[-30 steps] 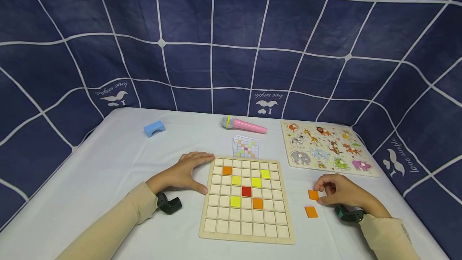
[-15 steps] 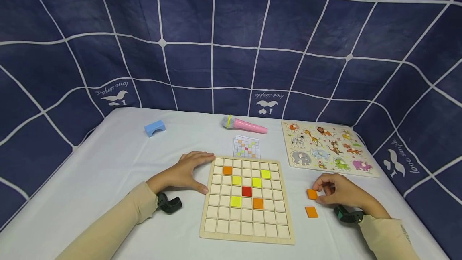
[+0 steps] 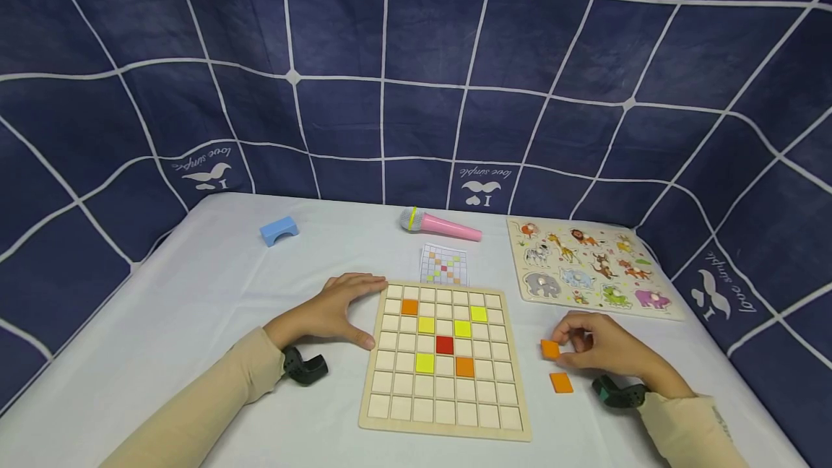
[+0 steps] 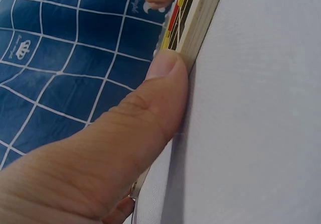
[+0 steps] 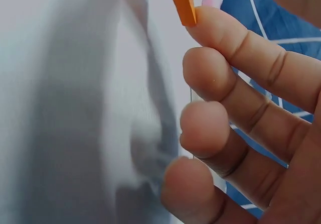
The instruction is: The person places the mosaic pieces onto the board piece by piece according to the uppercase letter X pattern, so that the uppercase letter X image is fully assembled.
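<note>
My right hand (image 3: 601,345) pinches a square orange tile (image 3: 549,349) between thumb and index finger, to the right of the wooden grid board (image 3: 422,408). In the right wrist view the orange tile (image 5: 182,5) is seen edge-on at the fingertips, the other fingers loosely bent. A second orange tile (image 3: 561,383) lies on the table just below this hand. My left hand (image 3: 330,310) rests spread at the board's left edge, thumb (image 4: 168,78) against its side. One red tile (image 3: 445,345), two orange and several yellow tiles sit in the board's squares.
A printed pattern card (image 3: 444,263) lies behind the board, its lower edge at the board's rim. Farther back is a pink toy microphone (image 3: 448,227). An animal puzzle board (image 3: 588,266) lies at right, a blue arch block (image 3: 279,231) at back left.
My right hand has moved left toward the grid board, carrying the pinched orange tile. The left hand and the board stay where they were.
</note>
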`<state>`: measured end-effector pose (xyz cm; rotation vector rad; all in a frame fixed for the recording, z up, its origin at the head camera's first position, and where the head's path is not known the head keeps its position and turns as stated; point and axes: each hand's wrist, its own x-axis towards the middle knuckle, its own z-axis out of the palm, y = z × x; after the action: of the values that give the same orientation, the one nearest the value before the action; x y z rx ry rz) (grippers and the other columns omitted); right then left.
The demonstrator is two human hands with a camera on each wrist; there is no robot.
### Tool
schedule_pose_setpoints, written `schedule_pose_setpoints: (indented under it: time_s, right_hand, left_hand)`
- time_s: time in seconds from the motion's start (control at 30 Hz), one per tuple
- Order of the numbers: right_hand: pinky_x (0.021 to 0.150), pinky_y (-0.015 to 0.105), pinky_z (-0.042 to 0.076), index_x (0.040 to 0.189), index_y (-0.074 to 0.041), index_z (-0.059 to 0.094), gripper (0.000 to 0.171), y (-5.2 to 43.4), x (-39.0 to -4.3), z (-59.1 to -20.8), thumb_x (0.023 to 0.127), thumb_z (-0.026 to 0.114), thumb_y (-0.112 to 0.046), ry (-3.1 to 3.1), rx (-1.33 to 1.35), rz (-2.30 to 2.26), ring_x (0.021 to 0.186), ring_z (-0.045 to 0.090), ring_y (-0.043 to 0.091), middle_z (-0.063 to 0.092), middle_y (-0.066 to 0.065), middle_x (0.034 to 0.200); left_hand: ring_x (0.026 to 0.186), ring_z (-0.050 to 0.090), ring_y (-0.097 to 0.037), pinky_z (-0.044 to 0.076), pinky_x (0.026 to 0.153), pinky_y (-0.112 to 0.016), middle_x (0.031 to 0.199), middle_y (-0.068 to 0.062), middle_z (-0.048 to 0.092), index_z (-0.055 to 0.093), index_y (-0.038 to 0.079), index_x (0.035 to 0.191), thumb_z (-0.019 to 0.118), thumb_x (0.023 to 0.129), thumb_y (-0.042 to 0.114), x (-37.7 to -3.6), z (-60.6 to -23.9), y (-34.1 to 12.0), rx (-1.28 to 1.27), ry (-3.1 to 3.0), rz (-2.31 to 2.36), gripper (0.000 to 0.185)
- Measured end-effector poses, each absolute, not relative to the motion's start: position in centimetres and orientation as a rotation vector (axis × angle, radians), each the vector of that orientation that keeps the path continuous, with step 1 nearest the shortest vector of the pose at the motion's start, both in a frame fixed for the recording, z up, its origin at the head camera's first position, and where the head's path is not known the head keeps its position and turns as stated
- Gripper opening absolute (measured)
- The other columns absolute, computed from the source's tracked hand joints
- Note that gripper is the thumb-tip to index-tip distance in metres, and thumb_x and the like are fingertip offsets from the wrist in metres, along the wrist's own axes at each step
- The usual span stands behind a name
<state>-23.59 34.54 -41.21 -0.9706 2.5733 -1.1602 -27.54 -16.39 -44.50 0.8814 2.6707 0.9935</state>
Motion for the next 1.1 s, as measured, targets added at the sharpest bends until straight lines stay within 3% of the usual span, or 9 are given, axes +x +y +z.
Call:
schedule_pose_setpoints:
  time_s: [0.23,0.63,1.1]
  right_hand:
    - [0.057,0.025,0.043,0.101,-0.012,0.074,0.026,32.8,-23.1,-41.0,0.084,0.092,-0.005,2.584,-1.003,-1.139,0.064,0.052,0.011,0.059,0.005,0.079]
    - [0.06,0.024,0.046,0.099,-0.015,0.075,0.022,29.1,-21.9,-40.2,0.087,0.092,-0.013,2.639,-0.937,-1.059,0.066,0.051,0.004,0.066,-0.003,0.094]
    - [0.058,0.022,0.044,0.098,-0.015,0.074,0.023,24.7,-21.2,-39.9,0.085,0.093,-0.014,2.638,-0.928,-1.036,0.064,0.048,0.0,0.064,-0.006,0.094]
  left_hand:
    - [0.155,0.035,-0.043,0.022,0.121,-0.068,0.167,-0.014,0.048,0.051,0.006,0.161,0.101,0.071,0.045,-27.6,-44.5,-16.4,0.892,2.672,0.989,0.11]
    - [0.155,0.035,-0.043,0.022,0.121,-0.069,0.167,-0.015,0.048,0.051,0.006,0.161,0.101,0.071,0.045,-27.6,-44.4,-16.4,0.9,2.671,0.987,0.11]
    - [0.156,0.034,-0.044,0.021,0.122,-0.069,0.167,-0.015,0.047,0.051,0.005,0.161,0.101,0.071,0.044,-27.6,-44.4,-16.4,0.899,2.667,0.997,0.11]
